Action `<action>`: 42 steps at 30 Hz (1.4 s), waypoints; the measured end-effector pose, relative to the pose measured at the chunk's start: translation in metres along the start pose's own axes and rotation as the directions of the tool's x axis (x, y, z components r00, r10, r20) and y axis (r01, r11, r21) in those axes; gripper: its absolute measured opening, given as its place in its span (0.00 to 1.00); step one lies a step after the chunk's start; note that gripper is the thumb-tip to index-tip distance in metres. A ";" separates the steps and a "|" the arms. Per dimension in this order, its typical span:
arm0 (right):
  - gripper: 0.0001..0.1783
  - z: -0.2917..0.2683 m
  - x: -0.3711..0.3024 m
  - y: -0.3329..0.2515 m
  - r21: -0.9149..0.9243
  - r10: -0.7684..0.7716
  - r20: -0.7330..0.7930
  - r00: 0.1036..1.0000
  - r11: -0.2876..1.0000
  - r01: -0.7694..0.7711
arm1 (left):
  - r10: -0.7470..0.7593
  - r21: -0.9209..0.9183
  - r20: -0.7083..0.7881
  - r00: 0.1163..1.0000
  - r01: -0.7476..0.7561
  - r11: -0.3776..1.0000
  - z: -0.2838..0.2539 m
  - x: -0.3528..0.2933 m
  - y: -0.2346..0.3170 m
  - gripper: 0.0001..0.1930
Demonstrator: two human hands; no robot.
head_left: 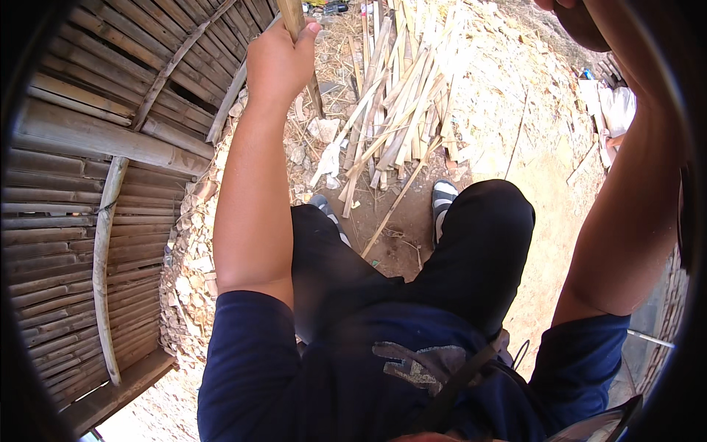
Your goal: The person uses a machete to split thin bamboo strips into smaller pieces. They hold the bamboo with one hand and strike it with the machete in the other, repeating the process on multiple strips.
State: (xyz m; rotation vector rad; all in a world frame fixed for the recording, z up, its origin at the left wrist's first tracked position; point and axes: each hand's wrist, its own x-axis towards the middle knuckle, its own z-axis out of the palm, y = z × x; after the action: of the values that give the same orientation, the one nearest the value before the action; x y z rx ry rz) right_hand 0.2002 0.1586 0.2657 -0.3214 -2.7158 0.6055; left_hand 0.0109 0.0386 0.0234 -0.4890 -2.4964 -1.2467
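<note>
Wooden stick [292, 16] runs through left hand [282, 65], fingers clamped on it; what looks like its lower end shows past the fist, left of the strip pile [401, 103]. Right hand [546, 4] mostly cut off at the top edge, can't tell its fingers. White bag-like thing [617, 107] far right, contents hidden. Dirt ground [549, 250], bamboo wall [55, 254] at left.

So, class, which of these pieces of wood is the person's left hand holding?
The stick jutting from the left hand to the picture's top edge. The hand is closed around it; the heaped strips lie on the ground, apart from the hand.
</note>
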 end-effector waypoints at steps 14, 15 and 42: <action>0.22 0.012 -0.004 0.026 0.002 -0.185 -0.129 0.974 0.982 0.187 | 0.032 0.042 0.062 0.998 -0.035 0.998 -0.012 -0.015 -0.013 0.49; 0.21 0.020 0.004 0.046 -0.052 -0.307 -0.119 0.944 0.952 0.303 | 0.004 -0.091 0.046 0.999 0.000 0.996 -0.025 -0.013 -0.017 0.54; 0.20 0.033 0.007 0.052 -0.052 -0.339 -0.054 0.939 0.940 0.336 | -0.661 -0.723 -0.011 0.750 0.451 0.524 -0.066 -0.058 -0.096 0.58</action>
State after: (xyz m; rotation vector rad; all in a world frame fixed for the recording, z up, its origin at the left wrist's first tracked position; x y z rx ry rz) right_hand 0.1894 0.1948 0.2165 0.1162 -2.6380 0.4322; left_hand 0.0290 -0.0785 -0.0302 0.4262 -1.8942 -2.3297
